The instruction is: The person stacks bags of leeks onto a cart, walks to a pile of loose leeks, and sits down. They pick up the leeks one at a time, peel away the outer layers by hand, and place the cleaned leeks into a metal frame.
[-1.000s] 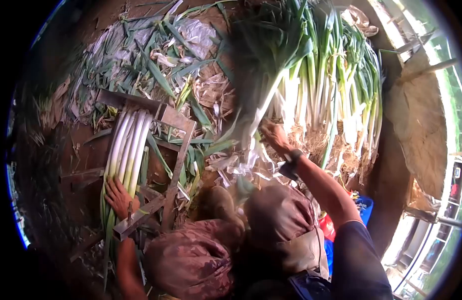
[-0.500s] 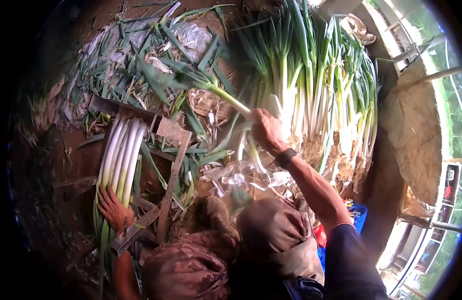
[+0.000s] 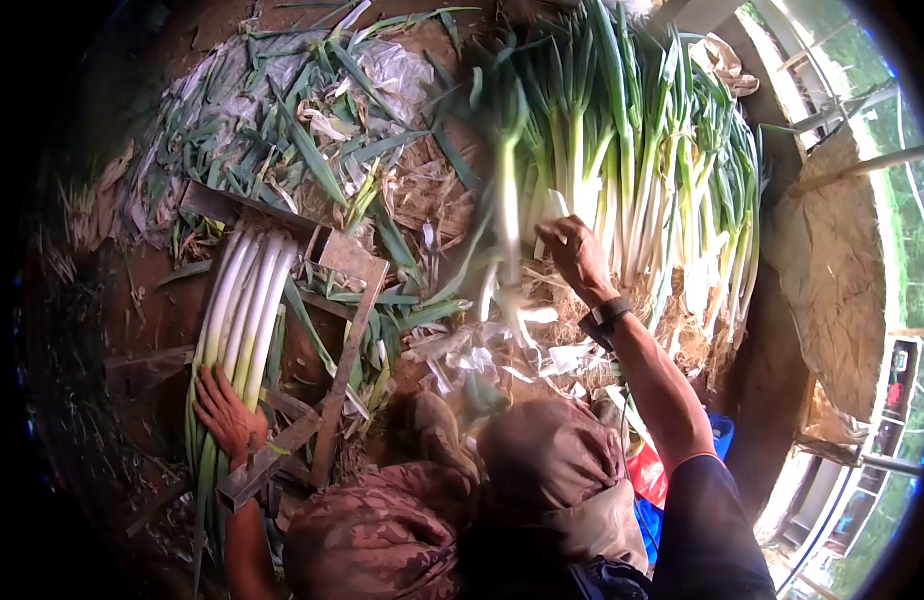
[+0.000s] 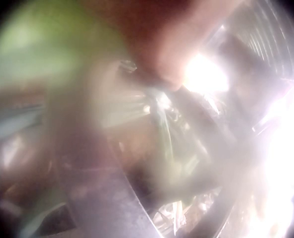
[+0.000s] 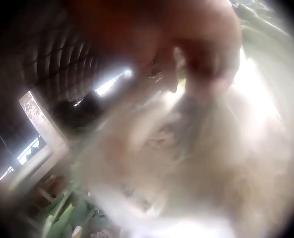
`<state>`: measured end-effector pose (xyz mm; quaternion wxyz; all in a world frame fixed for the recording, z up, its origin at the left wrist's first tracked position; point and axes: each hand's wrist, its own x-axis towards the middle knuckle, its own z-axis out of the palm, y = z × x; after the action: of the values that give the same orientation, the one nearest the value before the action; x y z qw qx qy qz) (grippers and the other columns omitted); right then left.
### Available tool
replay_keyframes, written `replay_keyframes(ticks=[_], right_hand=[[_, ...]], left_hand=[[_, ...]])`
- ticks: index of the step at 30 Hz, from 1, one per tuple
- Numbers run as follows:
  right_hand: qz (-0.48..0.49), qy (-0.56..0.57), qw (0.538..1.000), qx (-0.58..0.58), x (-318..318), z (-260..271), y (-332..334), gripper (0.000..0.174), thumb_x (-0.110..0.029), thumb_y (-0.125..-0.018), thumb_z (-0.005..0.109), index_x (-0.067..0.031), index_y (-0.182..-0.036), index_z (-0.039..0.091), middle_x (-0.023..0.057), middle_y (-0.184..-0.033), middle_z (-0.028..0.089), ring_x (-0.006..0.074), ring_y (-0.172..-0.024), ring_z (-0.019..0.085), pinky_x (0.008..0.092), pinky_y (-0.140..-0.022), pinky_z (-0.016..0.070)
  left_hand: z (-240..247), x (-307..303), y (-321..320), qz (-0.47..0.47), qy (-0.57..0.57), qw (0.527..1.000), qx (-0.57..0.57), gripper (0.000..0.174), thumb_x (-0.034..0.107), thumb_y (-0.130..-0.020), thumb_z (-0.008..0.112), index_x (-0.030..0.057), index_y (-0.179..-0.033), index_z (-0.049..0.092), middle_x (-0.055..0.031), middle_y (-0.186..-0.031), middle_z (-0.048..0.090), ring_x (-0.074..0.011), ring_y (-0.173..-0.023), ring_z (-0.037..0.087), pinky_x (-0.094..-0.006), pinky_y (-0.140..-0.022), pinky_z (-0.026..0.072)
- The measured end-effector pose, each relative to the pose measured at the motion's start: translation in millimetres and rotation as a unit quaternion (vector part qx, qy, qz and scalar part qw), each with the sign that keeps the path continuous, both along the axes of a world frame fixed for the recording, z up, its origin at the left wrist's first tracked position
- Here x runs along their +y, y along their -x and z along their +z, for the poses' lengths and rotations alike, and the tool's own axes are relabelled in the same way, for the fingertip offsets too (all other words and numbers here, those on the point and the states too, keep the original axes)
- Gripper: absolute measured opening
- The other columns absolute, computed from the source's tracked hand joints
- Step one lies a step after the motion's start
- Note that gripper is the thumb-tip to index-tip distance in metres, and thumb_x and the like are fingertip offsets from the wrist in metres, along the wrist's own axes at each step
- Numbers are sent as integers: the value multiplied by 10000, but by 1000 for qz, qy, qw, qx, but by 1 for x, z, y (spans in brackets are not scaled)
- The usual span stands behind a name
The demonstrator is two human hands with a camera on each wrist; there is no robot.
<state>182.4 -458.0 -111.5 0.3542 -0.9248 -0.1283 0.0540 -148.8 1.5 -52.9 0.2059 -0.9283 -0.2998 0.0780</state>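
- Down at the lower left, the left hand lies stretched out on a bunch of long onions.
- A metal frame stands beside the bunch, and one bar crosses over that arm.
- Near the middle, the right hand is curled; I can't tell if it pinches anything.
- Tall onions fill the upper right, just by that hand, with one blurry onion at their left.
- Loose leaves cover the upper left.
- Two knees poke up at the bottom.
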Motion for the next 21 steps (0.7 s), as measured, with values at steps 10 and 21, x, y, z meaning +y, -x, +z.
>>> replay_keyframes(ticks=[10,21], right_hand=[[-161,157,956,187,-56,-24,-37,305,-322,-812,683,-50,-944,643,67,-675,606,160,-563,553,329,-535,491],[-114,-103,988,32,-77,1,6,130,-209,-882,671,-98,-875,603,42,-707,614,115,-523,516,245,-431,470]], left_hand=[[-4,4,2,-28,-18,999,-24,1027,251,-674,800,98,-1506,218,-104,-1579,201,-318,-1440,232,-523,-1121,271],[1,0,-2,-8,-21,1000,-3,989,271,-694,783,98,-1500,238,-97,-1578,212,-301,-1440,239,-504,-1123,271]])
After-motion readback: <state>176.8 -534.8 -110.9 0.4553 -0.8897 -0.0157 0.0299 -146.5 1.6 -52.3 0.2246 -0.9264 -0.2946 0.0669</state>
